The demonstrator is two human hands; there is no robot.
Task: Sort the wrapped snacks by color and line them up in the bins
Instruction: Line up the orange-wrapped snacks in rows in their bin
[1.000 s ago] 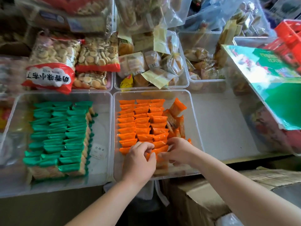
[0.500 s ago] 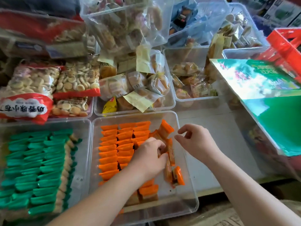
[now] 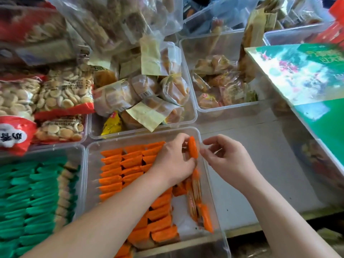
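Observation:
A clear bin [image 3: 93, 164] in the middle holds rows of orange wrapped snacks [image 3: 119, 170], with a few loose orange packs [image 3: 195, 194] lying along its right side. My left hand [image 3: 173, 159] grips one orange snack [image 3: 193, 148] upright at the bin's far right corner. My right hand [image 3: 225, 157] hovers just right of that snack, fingers loosely curled and holding nothing. To the left, a second clear bin [image 3: 81, 157] is filled with lined-up green wrapped snacks [image 3: 33, 198].
Bins of bagged biscuits [image 3: 61, 94] and wrapped pastries [image 3: 149, 94] sit behind. Another pastry bin [image 3: 219, 86] stands at the back right. A green printed box [image 3: 312, 86] leans on the right. Bare grey shelf surface [image 3: 260, 164] lies right of the orange bin.
My left hand has lifted one orange snack from the loose pile to the bin's far right corner. My right hand has stayed close beside it, and the view has tilted down.

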